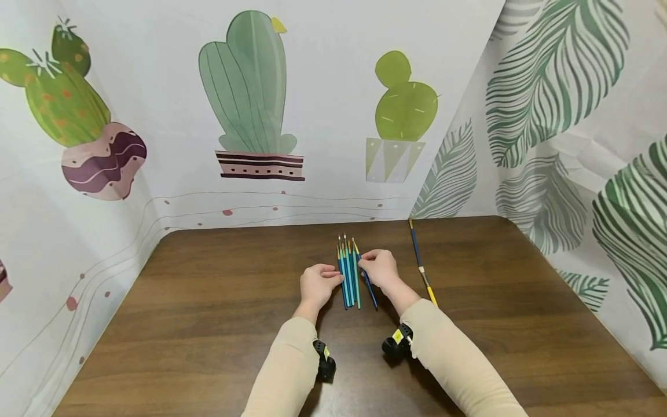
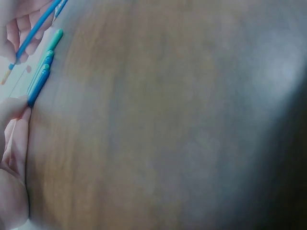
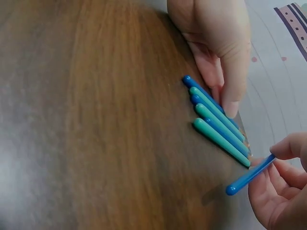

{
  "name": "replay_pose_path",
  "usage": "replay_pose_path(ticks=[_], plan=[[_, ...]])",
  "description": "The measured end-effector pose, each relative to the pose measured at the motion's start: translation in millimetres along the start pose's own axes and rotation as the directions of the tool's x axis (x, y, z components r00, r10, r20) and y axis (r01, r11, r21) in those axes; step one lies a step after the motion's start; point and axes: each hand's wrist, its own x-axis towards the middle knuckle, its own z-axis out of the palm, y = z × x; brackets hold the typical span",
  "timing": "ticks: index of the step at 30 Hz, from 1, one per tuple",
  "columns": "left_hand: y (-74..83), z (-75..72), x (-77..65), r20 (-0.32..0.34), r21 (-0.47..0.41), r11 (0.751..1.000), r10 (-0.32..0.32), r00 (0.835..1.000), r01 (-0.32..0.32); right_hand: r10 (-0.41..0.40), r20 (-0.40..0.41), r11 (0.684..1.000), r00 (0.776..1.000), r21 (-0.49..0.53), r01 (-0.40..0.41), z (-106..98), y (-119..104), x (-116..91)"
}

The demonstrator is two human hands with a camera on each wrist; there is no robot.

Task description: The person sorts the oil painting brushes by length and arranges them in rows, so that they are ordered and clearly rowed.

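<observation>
Several blue and turquoise paintbrushes (image 1: 350, 284) lie side by side on the brown table, bristles toward the back wall. At the left edge of this row my left hand (image 1: 316, 285) touches the outermost blue brush with its thumb and fingertips. My right hand (image 1: 381, 270) pinches a separate dark blue paintbrush (image 1: 370, 291) between thumb and fingers, just right of the row. In the right wrist view this held brush (image 3: 249, 177) slants, its rounded handle end pointing away from the hand. Bristle tips are out of sight there.
A longer blue-and-yellow brush-like stick (image 1: 421, 269) lies to the right, reaching the table's back edge, its near end by the right forearm. Behind the wooden table (image 1: 219, 324) hangs a white cloth (image 1: 328, 116) printed with cacti and leaves.
</observation>
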Motion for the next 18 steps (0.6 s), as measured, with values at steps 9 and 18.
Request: replay_pose_path(ticks=[9,18], plan=[[0.1,-0.5,-1.3,0.001,0.004,1.0,-0.006,1.0,0.006,0.053,0.065,0.997,0.997,0.055,-0.057,-12,0,-1],[1.4,-1.2,-2.1,0.002,0.011,1.0,0.009,1.0,-0.009,0.08,0.079,0.993,0.994,0.084,-0.087,-24,6,0]])
